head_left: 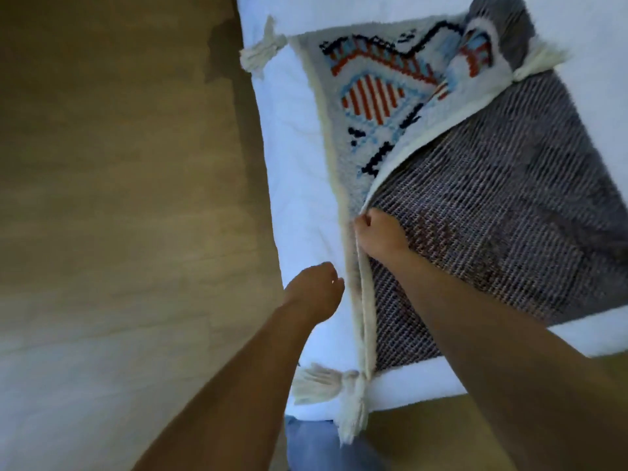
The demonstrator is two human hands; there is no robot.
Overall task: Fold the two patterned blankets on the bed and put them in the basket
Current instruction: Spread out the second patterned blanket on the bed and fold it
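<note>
A patterned blanket (370,100) with red, blue and black shapes on white lies on the white bed (295,171). Half of it is folded over, showing its grey woven underside (492,212). My right hand (377,234) grips the cream edge of the folded layer near the bed's left side. My left hand (314,288) hovers just left of that edge over the sheet, fingers curled, holding nothing. Cream tassels (326,382) hang at the near corner. A second blanket and the basket are not in view.
Wooden floor (119,198) runs along the left of the bed. Another tassel (263,51) lies at the blanket's far left corner. My jeans-clad leg (316,443) shows below the bed's near edge.
</note>
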